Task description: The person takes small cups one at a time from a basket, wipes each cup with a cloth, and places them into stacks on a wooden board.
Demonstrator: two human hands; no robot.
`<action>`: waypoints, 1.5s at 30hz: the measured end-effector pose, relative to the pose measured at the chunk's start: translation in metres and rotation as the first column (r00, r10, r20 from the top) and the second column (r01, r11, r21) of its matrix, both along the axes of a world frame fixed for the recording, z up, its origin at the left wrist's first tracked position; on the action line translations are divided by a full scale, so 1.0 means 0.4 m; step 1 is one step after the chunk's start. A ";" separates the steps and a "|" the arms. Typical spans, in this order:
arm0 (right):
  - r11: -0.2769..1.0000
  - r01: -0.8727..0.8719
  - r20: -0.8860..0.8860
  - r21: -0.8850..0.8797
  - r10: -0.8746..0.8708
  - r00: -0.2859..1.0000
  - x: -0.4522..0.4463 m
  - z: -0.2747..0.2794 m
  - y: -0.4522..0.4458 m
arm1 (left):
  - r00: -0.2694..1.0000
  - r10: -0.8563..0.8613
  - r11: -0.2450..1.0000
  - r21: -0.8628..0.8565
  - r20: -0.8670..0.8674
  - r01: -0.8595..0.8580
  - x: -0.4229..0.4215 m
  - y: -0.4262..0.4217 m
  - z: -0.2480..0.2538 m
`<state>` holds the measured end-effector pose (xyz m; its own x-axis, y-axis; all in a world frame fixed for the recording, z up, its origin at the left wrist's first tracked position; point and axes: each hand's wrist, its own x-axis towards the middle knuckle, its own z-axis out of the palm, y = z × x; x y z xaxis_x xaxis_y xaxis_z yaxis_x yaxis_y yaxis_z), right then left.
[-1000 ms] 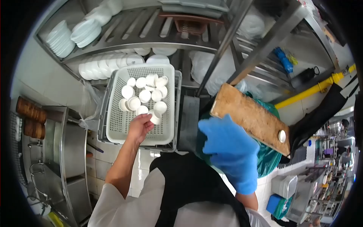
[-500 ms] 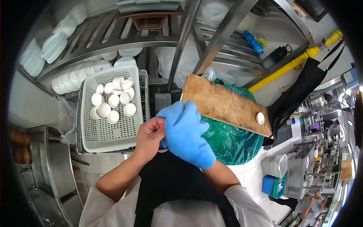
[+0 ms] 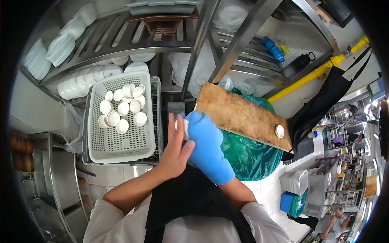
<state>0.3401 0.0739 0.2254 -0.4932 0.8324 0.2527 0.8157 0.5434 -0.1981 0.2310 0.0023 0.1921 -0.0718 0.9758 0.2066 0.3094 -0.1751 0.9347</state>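
Head view: white cup [image 3: 186, 128] (partly hidden) against gloved right hand [image 3: 204, 139].

Glove [image 3: 206, 141]: blue | cups [image 3: 123, 108]: white | basket [image 3: 102, 150]: pale grey, perhaps off-white | board [image 3: 239, 111]: brown, dark-mottled

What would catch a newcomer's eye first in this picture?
Probably the blue glove on the right hand, near the middle, with a small white cup between it and the bare left hand. Next, the pale basket of white cups on the left, and the wooden board to the right, over green plastic.
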 end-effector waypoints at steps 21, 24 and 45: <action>0.995 0.061 0.050 0.075 -0.065 0.997 0.108 0.117 -0.058 | 0.571 0.232 0.575 -0.585 0.787 0.573 0.014 0.059 -0.026; 0.995 0.051 -0.282 -0.082 -0.073 0.957 0.237 0.062 -0.029 | 0.706 0.037 0.518 -0.618 0.707 0.592 0.021 0.050 -0.074; 0.772 0.626 -0.330 0.112 -0.565 0.756 0.830 -0.072 0.239 | 0.948 -0.130 0.746 -0.601 0.290 0.286 0.080 -0.028 -0.107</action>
<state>0.6721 0.1695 0.1965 0.1961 0.8479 0.4926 0.9190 0.0162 -0.3938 0.2631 -0.0090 0.1493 0.1823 0.8725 -0.4533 0.1138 0.4392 0.8911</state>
